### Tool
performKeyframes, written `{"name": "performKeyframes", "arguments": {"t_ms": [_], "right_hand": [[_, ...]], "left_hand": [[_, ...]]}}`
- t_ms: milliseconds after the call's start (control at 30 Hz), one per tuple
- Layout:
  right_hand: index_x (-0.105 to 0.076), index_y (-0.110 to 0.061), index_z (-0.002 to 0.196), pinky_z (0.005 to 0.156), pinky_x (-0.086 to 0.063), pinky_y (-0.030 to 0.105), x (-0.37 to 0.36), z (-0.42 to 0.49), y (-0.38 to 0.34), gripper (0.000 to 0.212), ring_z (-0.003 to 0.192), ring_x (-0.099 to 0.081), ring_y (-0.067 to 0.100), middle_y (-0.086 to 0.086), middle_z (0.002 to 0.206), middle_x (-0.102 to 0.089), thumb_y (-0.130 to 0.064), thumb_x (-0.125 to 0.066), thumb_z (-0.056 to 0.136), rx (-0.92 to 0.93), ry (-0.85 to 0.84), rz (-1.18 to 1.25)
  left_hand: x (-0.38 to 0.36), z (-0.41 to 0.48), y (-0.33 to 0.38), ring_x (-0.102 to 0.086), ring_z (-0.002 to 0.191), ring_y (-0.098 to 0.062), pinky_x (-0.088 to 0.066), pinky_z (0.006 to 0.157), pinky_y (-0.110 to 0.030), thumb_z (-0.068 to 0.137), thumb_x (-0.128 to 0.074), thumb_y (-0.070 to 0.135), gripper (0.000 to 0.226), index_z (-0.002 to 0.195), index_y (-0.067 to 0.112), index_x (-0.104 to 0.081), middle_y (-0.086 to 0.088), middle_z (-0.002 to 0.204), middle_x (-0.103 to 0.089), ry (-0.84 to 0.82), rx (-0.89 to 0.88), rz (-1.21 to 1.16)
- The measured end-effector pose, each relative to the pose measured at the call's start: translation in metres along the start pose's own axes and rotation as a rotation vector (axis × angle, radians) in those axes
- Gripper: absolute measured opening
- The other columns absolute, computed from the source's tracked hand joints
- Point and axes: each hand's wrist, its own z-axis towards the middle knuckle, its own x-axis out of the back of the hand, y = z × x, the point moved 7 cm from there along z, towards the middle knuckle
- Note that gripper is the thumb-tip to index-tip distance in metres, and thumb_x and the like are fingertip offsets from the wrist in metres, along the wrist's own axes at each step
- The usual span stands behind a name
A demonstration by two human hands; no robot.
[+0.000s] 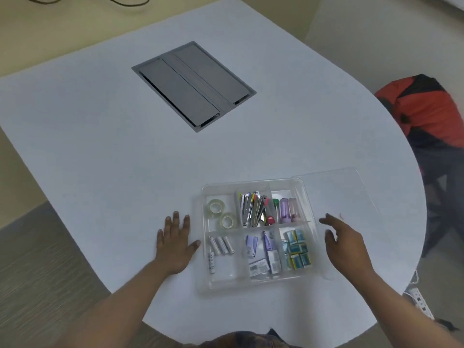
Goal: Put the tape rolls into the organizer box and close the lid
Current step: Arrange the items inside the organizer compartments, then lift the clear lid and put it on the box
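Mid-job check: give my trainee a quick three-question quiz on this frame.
1. True or false: both tape rolls already lie in the box.
2. Where is the lid? A) shut on the box B) open, lying flat to the box's right C) leaning upright behind the box
3. What does the left hand rest on?

Key:
1. True; they share the far-left compartment.
2. B; the right hand hovers over its near edge, holding nothing.
3. The table, flat beside the box's left wall.
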Motion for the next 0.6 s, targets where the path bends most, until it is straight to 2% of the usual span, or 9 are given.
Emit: {"name": "performKeyframes", "arguments": {"t_ms": [67,133,233,267,333,400,467,500,600], "right_hand": [[-0.063,-0.018,0.121,0.088,-0.048,0.037,-0.001,-0.006,0.032,0.031,0.112,-0.062,0.029,0.005,0.138,-0.058,-0.007,-0.056,0.092,0.002,-0.028,-0.075],[-0.055,-0.016,0.133,0.099,-0.042,0.041,-0.012,-0.013,0.061,0.043,0.132,-0.047,0.029,0.006,0.15,-0.044,-0.018,-0.062,0.091,-0.005,-0.142,-0.171],[-0.018,-0.02,0.153,0.114,-0.026,0.042,-0.034,-0.03,0.092,0.093,0.149,-0.005,0.026,-0.001,0.162,-0.002,-0.047,-0.071,0.081,0.025,-0.42,-0.249],[-0.006,-0.022,0.154,0.116,-0.021,0.042,-0.04,-0.035,0.096,0.107,0.149,0.004,0.026,-0.005,0.16,0.007,-0.058,-0.07,0.076,0.053,-0.49,-0.284],[0.007,-0.024,0.153,0.118,-0.014,0.039,-0.045,-0.041,0.105,0.119,0.148,0.012,0.026,-0.008,0.156,0.018,-0.068,-0.066,0.07,0.126,-0.53,-0.371],[0.009,-0.027,0.153,0.118,-0.016,0.037,-0.044,-0.043,0.109,0.117,0.148,0.013,0.023,-0.008,0.156,0.021,-0.065,-0.067,0.073,0.171,-0.504,-0.399],[0.002,-0.031,0.154,0.114,-0.029,0.037,-0.042,-0.041,0.106,0.101,0.149,0.009,0.019,-0.009,0.16,0.016,-0.06,-0.063,0.081,0.19,-0.463,-0.391],[-0.004,-0.033,0.154,0.109,-0.036,0.037,-0.04,-0.04,0.106,0.091,0.149,0.006,0.018,-0.009,0.162,0.009,-0.056,-0.06,0.086,0.201,-0.443,-0.4],[-0.019,-0.023,0.152,0.093,-0.048,0.045,-0.042,-0.041,0.103,0.069,0.148,-0.012,0.03,0.004,0.163,-0.011,-0.046,-0.049,0.095,0.363,-0.468,-0.552]], "left_hand": [[0.022,-0.012,0.009,0.001,0.148,-0.02,0.003,0.119,-0.044,0.099,-0.031,0.044,0.062,0.151,0.017,-0.011,-0.005,0.162,-0.004,0.175,0.079,-0.219],[0.046,-0.032,0.024,-0.019,0.145,-0.019,-0.002,0.119,-0.041,0.1,-0.034,0.038,0.052,0.146,0.014,-0.031,-0.006,0.155,-0.031,0.401,0.108,-0.386],[0.064,-0.061,0.076,-0.033,0.139,-0.022,-0.018,0.118,-0.041,0.098,-0.041,0.033,0.044,0.138,0.014,-0.044,-0.009,0.146,-0.045,0.577,0.0,-0.464],[0.065,-0.069,0.094,-0.035,0.138,-0.021,-0.023,0.116,-0.039,0.098,-0.043,0.029,0.041,0.136,0.014,-0.046,-0.008,0.145,-0.046,0.587,-0.054,-0.487],[0.058,-0.084,0.14,-0.037,0.136,-0.018,-0.025,0.114,-0.031,0.098,-0.045,0.021,0.037,0.134,0.015,-0.049,-0.004,0.143,-0.048,0.586,-0.183,-0.49],[0.042,-0.099,0.188,-0.035,0.134,-0.005,-0.021,0.111,-0.017,0.097,-0.046,0.015,0.036,0.132,0.02,-0.049,0.008,0.14,-0.047,0.55,-0.322,-0.464],[0.026,-0.11,0.224,-0.027,0.128,0.018,-0.015,0.105,-0.002,0.098,-0.046,0.016,0.038,0.132,0.032,-0.044,0.027,0.135,-0.039,0.499,-0.417,-0.458],[0.018,-0.113,0.239,-0.025,0.125,0.024,-0.014,0.102,0.001,0.098,-0.045,0.018,0.038,0.131,0.037,-0.042,0.034,0.133,-0.034,0.482,-0.435,-0.458],[0.0,-0.115,0.265,-0.026,0.119,0.026,-0.014,0.098,0.003,0.099,-0.042,0.022,0.034,0.129,0.038,-0.042,0.038,0.128,-0.032,0.46,-0.433,-0.443]]}}
